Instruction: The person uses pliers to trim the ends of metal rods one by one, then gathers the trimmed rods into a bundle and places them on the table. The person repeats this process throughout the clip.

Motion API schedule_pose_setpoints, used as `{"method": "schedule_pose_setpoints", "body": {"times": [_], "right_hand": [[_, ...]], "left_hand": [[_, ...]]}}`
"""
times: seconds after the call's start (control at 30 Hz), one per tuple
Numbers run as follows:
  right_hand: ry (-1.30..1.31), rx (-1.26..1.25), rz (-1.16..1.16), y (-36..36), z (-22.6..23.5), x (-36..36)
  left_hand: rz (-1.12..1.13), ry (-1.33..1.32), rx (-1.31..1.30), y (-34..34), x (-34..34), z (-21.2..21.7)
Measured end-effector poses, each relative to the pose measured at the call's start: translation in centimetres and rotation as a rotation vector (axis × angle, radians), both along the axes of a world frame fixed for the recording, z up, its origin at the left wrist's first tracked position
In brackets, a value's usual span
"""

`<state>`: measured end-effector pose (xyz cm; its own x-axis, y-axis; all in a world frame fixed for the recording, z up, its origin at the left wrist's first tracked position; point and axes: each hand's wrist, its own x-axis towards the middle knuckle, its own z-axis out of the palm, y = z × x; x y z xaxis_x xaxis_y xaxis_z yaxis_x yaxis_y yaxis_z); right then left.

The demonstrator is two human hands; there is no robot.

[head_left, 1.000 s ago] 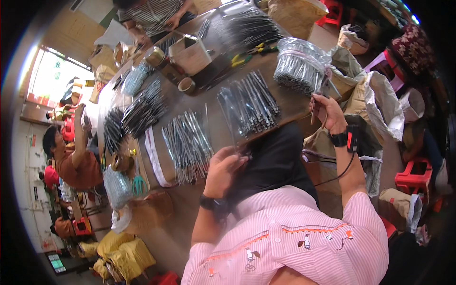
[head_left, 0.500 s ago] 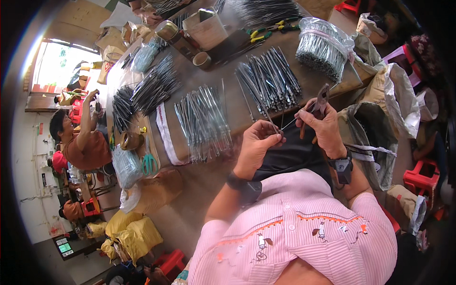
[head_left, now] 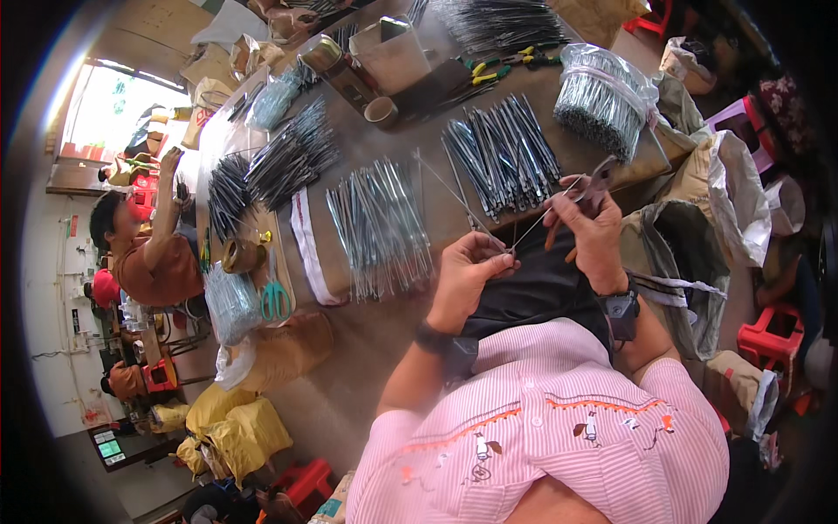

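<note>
My left hand [head_left: 471, 272] is closed in a pinch around thin metal strips [head_left: 454, 199], one of which slants up and left over the table edge. In my right hand [head_left: 595, 243] is a pair of pliers [head_left: 599, 181] with brownish handles, jaws pointing up. Its thumb and finger also pinch a thin metal strip that runs down toward my left fingertips. Both hands are above my dark-covered lap, at the table's near edge. Just beyond them lies a pile of dark shiny strips [head_left: 504, 157]; a paler row of strips [head_left: 377, 227] lies to the left.
A plastic-wrapped bundle of strips [head_left: 604, 100] stands at the right of the table [head_left: 401, 144]. Farther back are a clear bin [head_left: 393, 59], a cup [head_left: 381, 111] and yellow-handled pliers [head_left: 491, 74]. Teal scissors [head_left: 275, 299] lie left. Another person [head_left: 144, 253] sits beyond.
My right hand has shifted slightly, and the strip between my hands now reaches up beside the pliers. The strip at my left hand slants farther up-left. The view has moved slightly.
</note>
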<state>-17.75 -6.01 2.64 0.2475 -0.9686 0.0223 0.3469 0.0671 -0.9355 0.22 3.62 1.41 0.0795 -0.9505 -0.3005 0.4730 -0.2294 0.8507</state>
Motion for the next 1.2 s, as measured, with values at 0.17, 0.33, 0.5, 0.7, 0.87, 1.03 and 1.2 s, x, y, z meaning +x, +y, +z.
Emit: {"method": "schedule_pose_setpoints", "body": {"times": [0.17, 0.33, 0.5, 0.7, 0.87, 1.03, 1.2], "right_hand": [[0.041, 0.122, 0.101, -0.4, -0.3, -1.3], [0.036, 0.357, 0.223, -0.4, -0.9, -2.5], [0.014, 0.451, 0.291, -1.0, -1.1, -3.1], [-0.017, 0.428, 0.274, -0.6, -1.4, -2.1], [0.068, 0.358, 0.271, -0.2, -1.0, -1.5], [0.130, 0.181, 0.328, 0.5, -1.0, -1.3], [-0.191, 0.600, 0.149, -0.4, -2.5, -2.6]], "left_hand": [[-0.153, 0.019, 0.002, -0.1, -0.9, -0.3], [-0.256, 0.010, 0.083, -0.3, -2.1, 0.0], [-0.301, 0.040, 0.094, -0.3, -2.2, 0.6], [-0.207, 0.190, 0.037, -0.3, -2.6, 1.7], [-0.145, 0.357, 0.260, -1.1, -1.7, 0.7], [-0.065, 0.272, 0.218, -0.9, -2.6, -1.1], [0.001, 0.173, 0.121, -1.2, -1.6, -0.4]]}}
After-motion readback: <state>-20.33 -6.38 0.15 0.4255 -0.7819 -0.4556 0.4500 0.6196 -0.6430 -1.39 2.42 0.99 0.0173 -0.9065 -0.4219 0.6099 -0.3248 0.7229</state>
